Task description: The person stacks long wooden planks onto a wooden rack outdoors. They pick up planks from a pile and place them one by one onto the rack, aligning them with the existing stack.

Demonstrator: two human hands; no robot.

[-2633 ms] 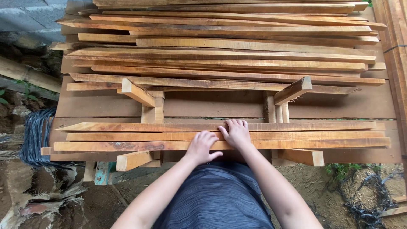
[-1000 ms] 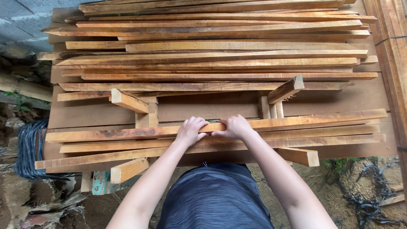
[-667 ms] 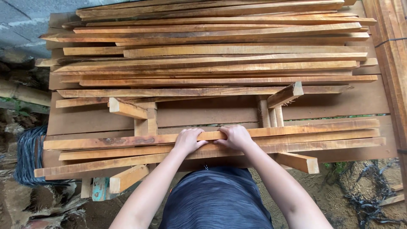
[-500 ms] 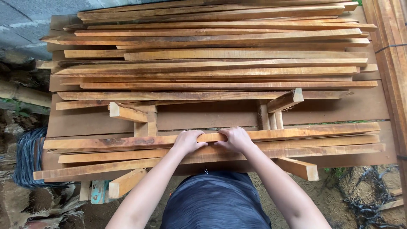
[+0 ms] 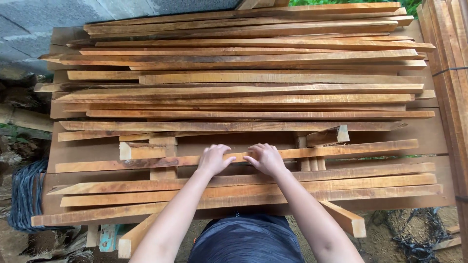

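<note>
My left hand [image 5: 213, 159] and my right hand [image 5: 264, 158] rest side by side on a long thin wooden strip [image 5: 341, 149]. Their fingers curl over its far edge near its middle. This strip lies across short wooden blocks [image 5: 139, 150], apart from the rest. Closer to me lie several similar strips [image 5: 341, 182] stacked along the front edge of the brown board [image 5: 429, 134]. Beyond my hands a large pile of long strips [image 5: 253, 73] covers the far half.
A coil of dark netting [image 5: 22, 197] lies at the lower left on the ground. More planks [image 5: 451, 58] lean at the right edge. A grey block wall [image 5: 39, 19] stands at the upper left. Short wooden legs [image 5: 348, 221] stick out below the front.
One strip has left the near stack and moved away from me, toward the far pile, with both hands on it. The view has also shifted slightly.
</note>
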